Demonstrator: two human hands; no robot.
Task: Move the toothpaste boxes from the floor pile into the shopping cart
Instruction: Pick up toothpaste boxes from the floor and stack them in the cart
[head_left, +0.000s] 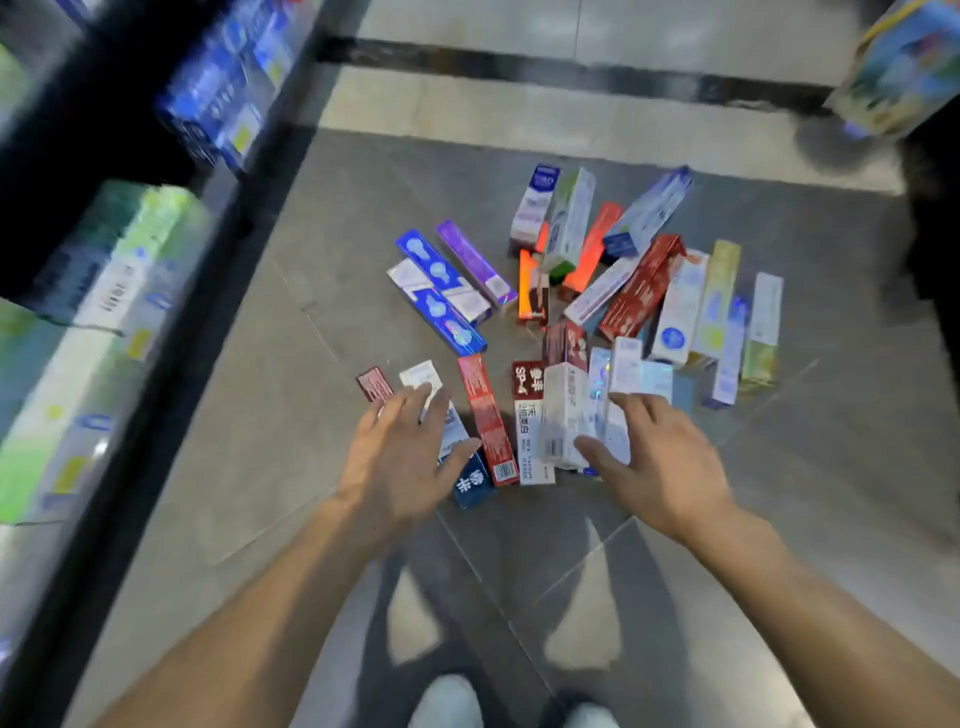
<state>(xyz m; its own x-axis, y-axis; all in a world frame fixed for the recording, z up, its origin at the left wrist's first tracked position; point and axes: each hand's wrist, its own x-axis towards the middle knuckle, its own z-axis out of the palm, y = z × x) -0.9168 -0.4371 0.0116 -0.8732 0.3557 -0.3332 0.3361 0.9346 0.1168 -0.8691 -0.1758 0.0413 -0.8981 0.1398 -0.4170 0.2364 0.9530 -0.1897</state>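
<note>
Currently: reach toward the floor pile, no box yet in hand.

Both hands hang over the near edge of the toothpaste boxes (587, 312) scattered on the grey floor (270, 467). Left hand (402, 462) has its fingers spread above a blue box (470, 480); right hand (657, 462) has its fingers straight and loosely parted beside a white box (563, 415). Neither grips anything. Shopping cart not identifiable in view. Next move, by judgement: close on the near boxes, lift, then locate the cart.

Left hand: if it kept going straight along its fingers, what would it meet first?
Probably the white toothpaste box under the fingertips of the left hand, with a small dark red box just beside it. Height above them is unclear.
</note>
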